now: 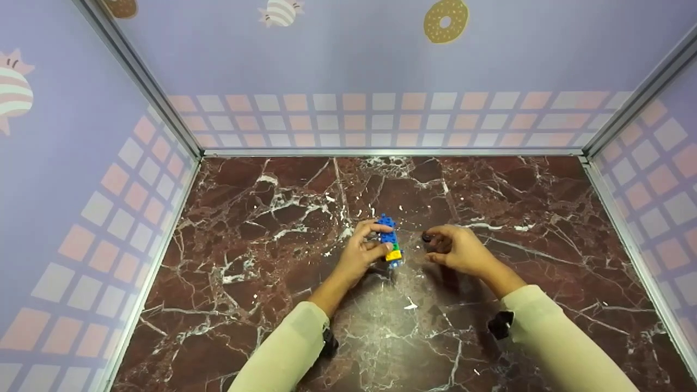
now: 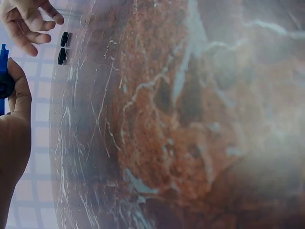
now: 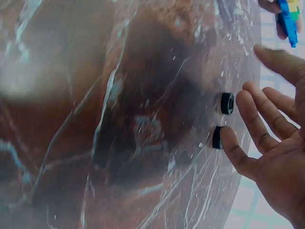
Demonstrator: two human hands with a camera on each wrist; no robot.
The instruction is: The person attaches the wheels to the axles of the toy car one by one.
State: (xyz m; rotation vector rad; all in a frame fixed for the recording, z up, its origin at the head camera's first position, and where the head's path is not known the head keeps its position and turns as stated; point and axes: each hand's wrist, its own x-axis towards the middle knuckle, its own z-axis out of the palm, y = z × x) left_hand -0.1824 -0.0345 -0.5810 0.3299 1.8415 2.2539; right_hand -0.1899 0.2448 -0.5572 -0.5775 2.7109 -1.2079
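Observation:
My left hand [image 1: 356,256] pinches a toy built of blue, green and yellow building bricks [image 1: 387,237], held between thumb and fingers near the middle of the table. In the left wrist view a round black wheel [image 2: 5,86] shows on the side of this toy. Right of it, my right hand [image 1: 462,251] hovers low with fingers spread and loosely bent. Two small black wheels stand on the table at its fingertips: one wheel [image 3: 227,103] faces the fingers, and the other wheel [image 3: 217,138] is partly covered by a finger.
The dark red marbled table [image 1: 261,326] carries white veins and small pale specks. Purple panels with a pink and white check pattern [image 1: 384,120] enclose it at the back and both sides, edged by metal strips [image 1: 326,152]. Each wrist wears a black device [image 1: 501,325].

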